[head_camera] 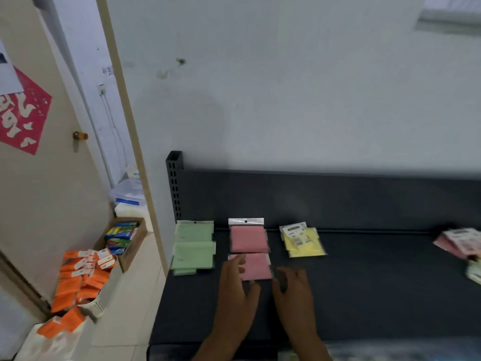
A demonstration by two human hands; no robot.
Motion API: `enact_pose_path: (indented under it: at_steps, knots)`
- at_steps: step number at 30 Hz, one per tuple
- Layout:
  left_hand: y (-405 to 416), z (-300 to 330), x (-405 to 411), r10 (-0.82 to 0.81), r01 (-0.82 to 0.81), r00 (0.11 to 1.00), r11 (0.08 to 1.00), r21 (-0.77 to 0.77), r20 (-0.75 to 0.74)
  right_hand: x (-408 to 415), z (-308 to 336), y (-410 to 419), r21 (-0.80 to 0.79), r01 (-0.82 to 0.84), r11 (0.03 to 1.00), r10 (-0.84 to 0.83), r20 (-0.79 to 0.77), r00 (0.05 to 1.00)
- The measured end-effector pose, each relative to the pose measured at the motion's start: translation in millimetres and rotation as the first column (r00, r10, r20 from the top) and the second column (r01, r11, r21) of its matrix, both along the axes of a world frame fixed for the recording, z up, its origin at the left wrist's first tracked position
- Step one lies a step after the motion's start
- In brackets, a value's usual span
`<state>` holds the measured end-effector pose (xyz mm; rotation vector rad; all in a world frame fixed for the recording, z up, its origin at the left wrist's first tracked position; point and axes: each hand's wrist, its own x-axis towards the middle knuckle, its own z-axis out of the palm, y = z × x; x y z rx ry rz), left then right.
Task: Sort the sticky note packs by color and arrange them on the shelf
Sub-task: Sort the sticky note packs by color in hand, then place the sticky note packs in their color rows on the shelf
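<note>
Low in the frame's centre, both hands sit at the nearer pink pack (256, 267) on the dark shelf (364, 282): the left hand (235, 285) rests straight fingers on its left edge, and the right hand (292, 290), blurred, touches its right corner, grip unclear. Green packs (194, 247) lie left, yellow packs (304, 242) right.

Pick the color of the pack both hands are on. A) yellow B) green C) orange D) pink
D: the left hand and right hand both touch the near pink pack on the shelf, while the green packs and yellow packs lie untouched to either side.
</note>
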<state>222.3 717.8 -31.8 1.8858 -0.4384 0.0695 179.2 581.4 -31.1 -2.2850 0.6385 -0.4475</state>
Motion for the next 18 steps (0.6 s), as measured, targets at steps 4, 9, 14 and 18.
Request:
enact_pose_path:
  at_steps: [4,9,14,18]
  knots:
    - [-31,0,-19,-0.062,0.067,0.995,0.996,-0.055,0.079,-34,4,-22,-0.049,0.083,0.995,-0.083,0.014,0.996]
    - [-86,-3,-58,-0.279,0.284,0.956,0.957,-0.053,0.09,-97,7,-67,-0.056,0.284,0.957,-0.282,0.034,0.959]
    - [-126,-5,-83,-0.444,0.441,0.881,0.896,0.055,0.161,-133,3,-92,-0.051,0.374,0.926,-0.369,0.086,0.925]
    - [-152,-4,-96,-0.515,0.498,0.836,0.857,0.132,0.189,-143,-1,-105,-0.022,0.393,0.919,-0.388,0.111,0.915]
